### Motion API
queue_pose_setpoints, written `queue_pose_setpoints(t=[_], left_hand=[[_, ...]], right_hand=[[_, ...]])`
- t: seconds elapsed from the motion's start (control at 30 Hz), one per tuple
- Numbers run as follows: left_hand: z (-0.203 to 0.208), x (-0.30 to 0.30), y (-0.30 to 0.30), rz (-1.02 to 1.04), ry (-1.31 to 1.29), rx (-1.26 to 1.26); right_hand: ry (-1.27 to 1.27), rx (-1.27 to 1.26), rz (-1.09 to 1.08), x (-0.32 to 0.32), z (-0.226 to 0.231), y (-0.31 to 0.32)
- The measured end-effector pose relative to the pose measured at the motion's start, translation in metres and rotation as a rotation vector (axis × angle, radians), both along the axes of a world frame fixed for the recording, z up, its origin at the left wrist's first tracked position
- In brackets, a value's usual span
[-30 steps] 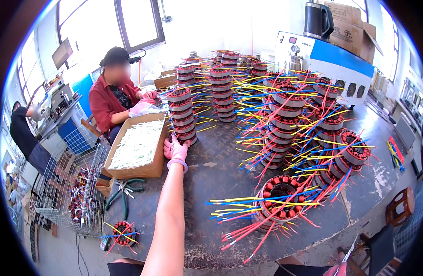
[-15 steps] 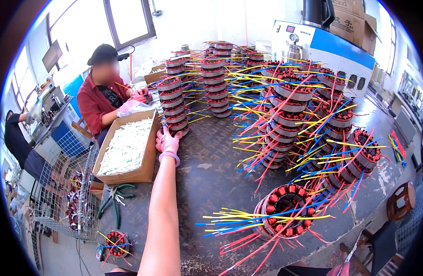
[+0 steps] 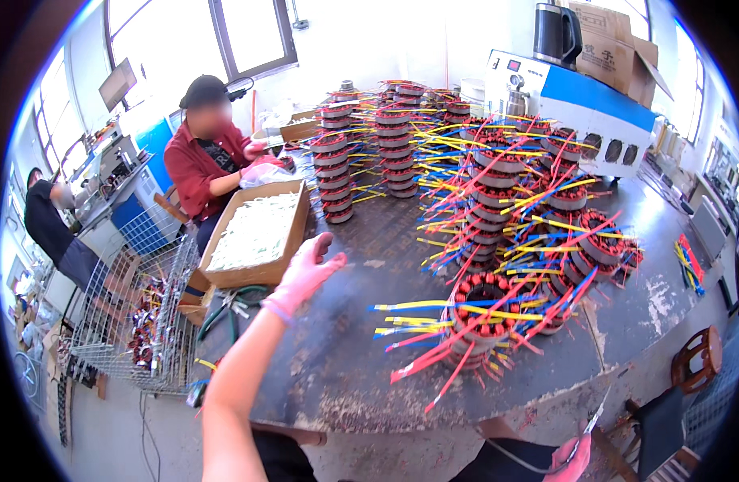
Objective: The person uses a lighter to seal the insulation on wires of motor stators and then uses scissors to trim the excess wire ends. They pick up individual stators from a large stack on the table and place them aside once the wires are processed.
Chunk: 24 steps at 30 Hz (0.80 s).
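Note:
My left hand [image 3: 303, 275], in a pink glove, hovers over the table with fingers apart and holds nothing. Ahead of it stands a stack of wound motor stators [image 3: 332, 183]. To its left are a cardboard box [image 3: 287, 255] of small white pieces and green-handled pliers [image 3: 231, 312]. Low at the right, my right hand [image 3: 574, 456], also gloved in pink, is closed round a slim tool [image 3: 597, 414] with a pointed metal end; its exact kind is unclear. A dark cable curves beside that hand. Between the hands, a stator [image 3: 482, 317] with red, blue and yellow leads sits nearest the table's front edge.
More stator stacks [image 3: 496, 193] with spread leads crowd the table's right and back. A blue-and-white machine [image 3: 562, 108] stands behind them. A person [image 3: 213, 165] in red works at the far left. A wire basket [image 3: 128, 341] holds stators; a wooden stool [image 3: 695, 357] is at right.
My left hand has come away from the base of the stator stack, back toward me. The view has shifted, and my right hand with the slim tool now shows more fully.

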<state>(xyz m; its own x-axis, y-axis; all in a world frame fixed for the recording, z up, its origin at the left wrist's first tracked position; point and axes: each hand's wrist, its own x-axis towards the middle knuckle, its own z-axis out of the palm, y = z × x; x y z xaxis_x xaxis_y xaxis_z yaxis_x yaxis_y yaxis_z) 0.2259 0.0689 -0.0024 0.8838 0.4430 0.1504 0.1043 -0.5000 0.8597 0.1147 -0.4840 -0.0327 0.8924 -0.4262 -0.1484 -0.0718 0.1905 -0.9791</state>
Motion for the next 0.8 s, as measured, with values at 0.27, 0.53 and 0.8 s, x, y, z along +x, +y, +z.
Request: queue_pose_setpoints(t=[0.27,0.53,0.8], left_hand=[[0.062,-0.25,0.029,0.022,0.352,0.614],[0.006,-0.3,0.047,-0.184,0.485,0.775],[0.024,-0.268,-0.018,-0.216,0.227,0.642]], right_hand=[[-0.095,0.146,0.11,-0.06,-0.013,-0.015],[0.039,0.104,0.432,-0.122,0.012,0.023],[0.272,0.114,0.832,-0.156,0.023,0.07]])
